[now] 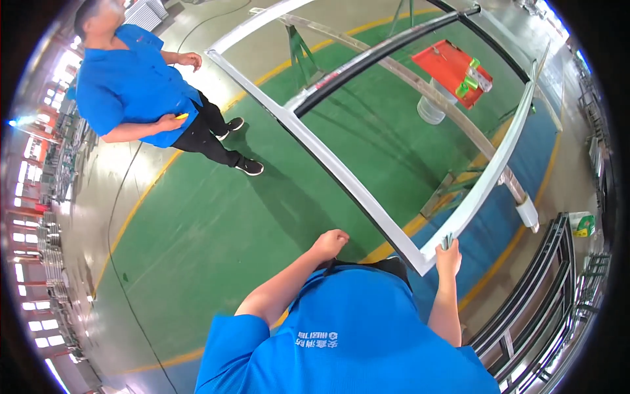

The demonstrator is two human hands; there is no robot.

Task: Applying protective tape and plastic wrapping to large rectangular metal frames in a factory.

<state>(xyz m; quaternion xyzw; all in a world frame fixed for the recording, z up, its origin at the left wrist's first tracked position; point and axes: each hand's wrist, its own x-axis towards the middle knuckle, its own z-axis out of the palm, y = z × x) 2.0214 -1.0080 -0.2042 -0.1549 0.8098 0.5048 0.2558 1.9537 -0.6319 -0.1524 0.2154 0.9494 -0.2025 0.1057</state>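
A large metal frame [354,177], white and grey with a black crossbar [380,56], rests on supports in front of me. My right hand [449,259] is at its near right corner, fingers closed on a few small grey-green strips [447,241]. Whether that hand also touches the frame is hard to tell. My left hand [330,244] hangs in front of my body, left of the frame and apart from it. Its fingers are curled in, and the inside of the hand is hidden.
A co-worker [134,85] in blue stands at the far left, a small yellow thing [182,116] in one hand. An orange-red board [441,62] with green-capped items tops a white bucket [431,110] behind the crossbar. Dark frames [525,295] lie stacked at the right.
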